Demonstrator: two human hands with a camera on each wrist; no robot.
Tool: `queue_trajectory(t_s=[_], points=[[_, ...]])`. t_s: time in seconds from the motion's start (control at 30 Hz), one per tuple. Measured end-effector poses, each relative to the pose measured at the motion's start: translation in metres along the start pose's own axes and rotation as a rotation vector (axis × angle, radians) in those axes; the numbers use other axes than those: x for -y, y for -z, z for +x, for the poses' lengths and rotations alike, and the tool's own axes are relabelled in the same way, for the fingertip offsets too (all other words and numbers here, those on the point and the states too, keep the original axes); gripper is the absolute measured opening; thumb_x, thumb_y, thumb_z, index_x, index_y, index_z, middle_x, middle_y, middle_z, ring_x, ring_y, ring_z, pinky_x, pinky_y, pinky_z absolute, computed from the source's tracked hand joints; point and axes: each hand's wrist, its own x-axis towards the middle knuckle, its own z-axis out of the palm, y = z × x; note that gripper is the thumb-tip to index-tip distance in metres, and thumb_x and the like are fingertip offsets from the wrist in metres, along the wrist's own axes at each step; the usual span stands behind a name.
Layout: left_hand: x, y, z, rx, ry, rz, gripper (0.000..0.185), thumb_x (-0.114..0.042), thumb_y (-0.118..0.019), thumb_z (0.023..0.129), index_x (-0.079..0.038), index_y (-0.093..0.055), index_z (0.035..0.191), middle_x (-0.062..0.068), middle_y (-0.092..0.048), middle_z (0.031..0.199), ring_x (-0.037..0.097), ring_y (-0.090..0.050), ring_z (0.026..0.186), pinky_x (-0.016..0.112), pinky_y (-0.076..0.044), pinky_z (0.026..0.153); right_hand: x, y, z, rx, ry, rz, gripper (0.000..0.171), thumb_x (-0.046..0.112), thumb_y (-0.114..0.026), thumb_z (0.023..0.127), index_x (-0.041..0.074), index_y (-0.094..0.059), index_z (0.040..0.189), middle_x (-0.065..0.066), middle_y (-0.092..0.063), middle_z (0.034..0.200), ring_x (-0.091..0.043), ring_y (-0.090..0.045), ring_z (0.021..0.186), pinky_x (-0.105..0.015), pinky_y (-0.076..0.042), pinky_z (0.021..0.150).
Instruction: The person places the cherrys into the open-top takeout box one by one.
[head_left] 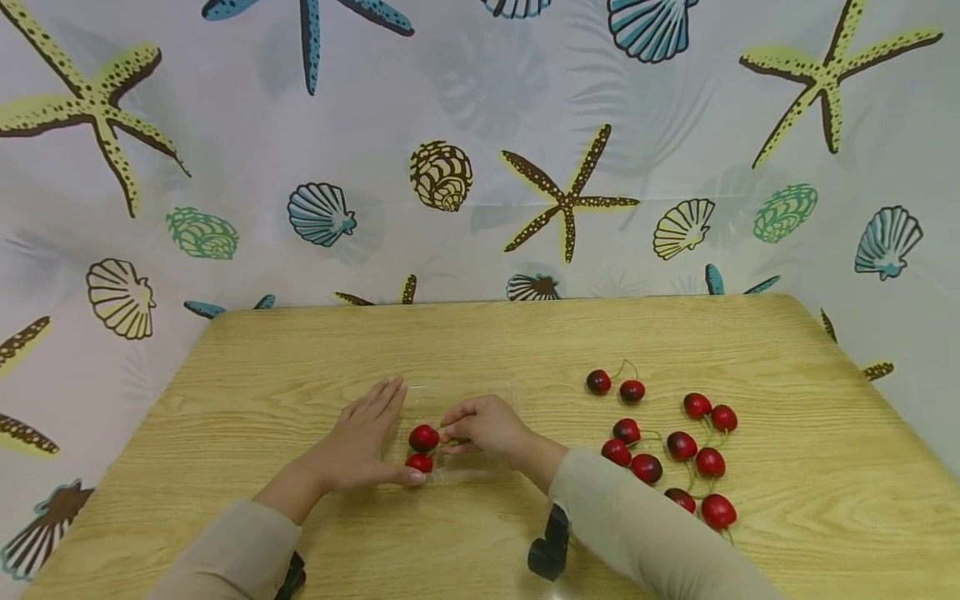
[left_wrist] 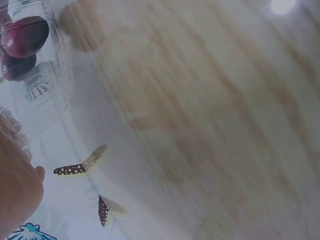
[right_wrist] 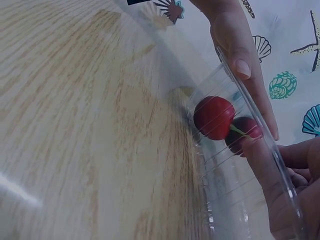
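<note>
1. In the foreground, a person's light left sleeve (head_left: 225, 558) and right sleeve (head_left: 645, 533) reach across a wood-grain surface (head_left: 420, 550).
2. Loose red cherries (head_left: 711, 462) lie right of centre, toward the right edge of the surface; the right sleeve partly covers the nearest pair.
3. Left of the surface's centre, the left hand (head_left: 367, 442) lies spread along the end of a clear tray (right_wrist: 232, 185), its thumb apart from the fingers and touching the rim in the right-wrist view. A light, steady brace there should stop the tray sliding without bending its thin wall.
4. The cherry pair (head_left: 423, 438) sits inside the tray at the end nearer the surface's left edge, the two fruits close together.
5. The right hand (head_left: 483, 429) pinches the pair's green stem (right_wrist: 239, 131) over the tray. Settling the pair seems the step in hand: best to lower the stem inside the rim, let go gently, and lift clear without dragging the fruit.
6. Beyond, a linked pair of cherries (head_left: 632, 392) lies closest to the surface's far edge, before a cloth (head_left: 360, 125) printed with shells and starfish.
</note>
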Motion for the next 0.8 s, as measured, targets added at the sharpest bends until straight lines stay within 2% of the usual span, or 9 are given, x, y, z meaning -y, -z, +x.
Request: queue_trajectory(t_s=[0.23,0.47,0.8], points=[[-0.0009,0.0006,-0.0001,-0.01,-0.01,0.003,0.11,-0.069,-0.053,0.064,0.002,-0.009,0.137,0.014,-0.004,0.143,0.03,0.0,0.129,0.054,-0.009,0.096,-0.0005,-0.0019,0.0019,0.006,-0.004,-0.03,0.016,-0.009,-0.047,0.084,-0.014,-0.055,0.096,-0.02,-0.059,0.083,-0.027,-0.061,0.076,-0.035,-0.048,0.067],[-0.0019,0.0013,-0.0002,-0.005,-0.011,-0.015,0.108,-0.066,-0.054,0.066,0.001,-0.008,0.138,0.013,-0.001,0.143,0.03,0.0,0.129,0.055,-0.008,0.096,-0.0014,-0.0051,0.0065,-0.01,-0.01,-0.063,0.014,-0.011,-0.05,0.081,-0.014,-0.057,0.093,-0.019,-0.06,0.082,-0.02,-0.06,0.071,-0.033,-0.049,0.067],[0.0005,-0.0005,-0.0008,0.004,0.005,-0.014,0.112,-0.072,-0.05,0.063,0.0,-0.008,0.138,0.01,0.0,0.144,0.027,0.002,0.129,0.053,-0.007,0.097,-0.001,-0.0077,0.009,-0.018,-0.011,-0.09,0.014,-0.011,-0.05,0.081,-0.013,-0.058,0.093,-0.017,-0.06,0.081,-0.022,-0.06,0.074,-0.031,-0.049,0.067]])
